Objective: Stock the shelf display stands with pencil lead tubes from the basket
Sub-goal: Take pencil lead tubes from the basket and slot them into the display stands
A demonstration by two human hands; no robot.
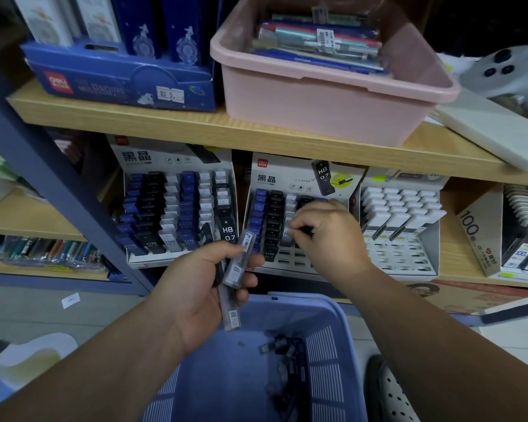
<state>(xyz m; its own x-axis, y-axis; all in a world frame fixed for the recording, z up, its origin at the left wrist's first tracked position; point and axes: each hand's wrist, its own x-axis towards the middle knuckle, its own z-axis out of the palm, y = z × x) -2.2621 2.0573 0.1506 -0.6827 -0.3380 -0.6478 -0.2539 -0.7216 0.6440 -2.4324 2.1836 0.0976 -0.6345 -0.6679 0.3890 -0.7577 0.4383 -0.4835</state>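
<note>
Tubes (236,267), left hand (195,289) gripping, right hand (328,236) pinching

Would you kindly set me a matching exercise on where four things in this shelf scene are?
1. pink plastic tub
2. blue plastic slotted basket
3. translucent grey lead tubes
4. middle white cardboard display stand

A. in the grip of the left hand
B. on the upper wooden shelf
C. right hand pinches a dark tube over it
D. lowest, beneath both hands

Pairs: 1-B, 2-D, 3-A, 4-C.
</note>
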